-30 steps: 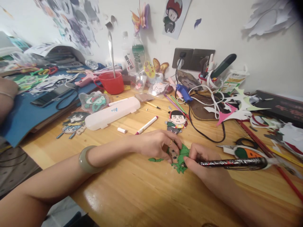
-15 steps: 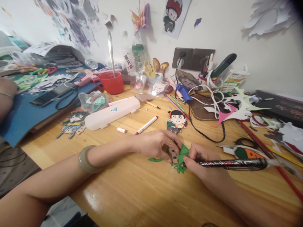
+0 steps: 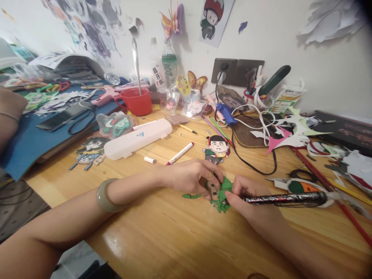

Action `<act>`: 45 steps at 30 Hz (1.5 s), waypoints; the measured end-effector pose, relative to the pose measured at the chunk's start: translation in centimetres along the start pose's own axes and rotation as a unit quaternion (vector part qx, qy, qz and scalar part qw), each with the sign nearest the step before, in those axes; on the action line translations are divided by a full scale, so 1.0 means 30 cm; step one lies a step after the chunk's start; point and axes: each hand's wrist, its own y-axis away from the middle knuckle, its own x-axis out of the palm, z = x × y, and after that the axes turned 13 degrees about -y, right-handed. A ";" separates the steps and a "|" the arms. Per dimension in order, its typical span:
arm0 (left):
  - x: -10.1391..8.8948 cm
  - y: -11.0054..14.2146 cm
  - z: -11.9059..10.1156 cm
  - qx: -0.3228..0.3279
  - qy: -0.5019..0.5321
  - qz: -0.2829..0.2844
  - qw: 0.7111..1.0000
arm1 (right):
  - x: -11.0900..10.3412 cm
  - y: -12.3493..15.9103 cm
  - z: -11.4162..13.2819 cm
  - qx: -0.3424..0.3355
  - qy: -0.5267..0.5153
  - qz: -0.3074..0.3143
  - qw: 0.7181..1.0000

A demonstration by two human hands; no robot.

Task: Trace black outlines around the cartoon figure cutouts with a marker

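Observation:
Under my left hand [image 3: 197, 178] lies a green cartoon cutout [image 3: 223, 186] with a small face, flat on the wooden table. My left thumb and bent fingers grip it from its left and upper sides, covering part of the face. In my right hand [image 3: 247, 193] is a black patterned pen [image 3: 285, 199], held low, its tip end at the cutout's right side. The tip itself is hidden by my fingers. A green piece [image 3: 190, 196] sticks out left of my left thumb. Just beyond my hands is another cutout with black hair [image 3: 217, 146].
A white marker [image 3: 180, 153] and its cap [image 3: 149, 160] lie beyond my left wrist, near a pale pencil case [image 3: 139, 139]. Scissors [image 3: 305, 187] are at the right, a blue glue gun [image 3: 226, 113] and red mug [image 3: 136, 101] behind. Another person's arm [image 3: 10, 116] rests at the far left.
The pen's rear end has shifted very slightly up and left. My left hand and the cutout stay in place. The other person's hand has edged a little to the right.

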 end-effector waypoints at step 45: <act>0.101 0.008 -0.095 -0.118 -0.214 -0.088 0.966 | -0.046 -0.010 -0.033 -0.047 0.027 -0.004 0.999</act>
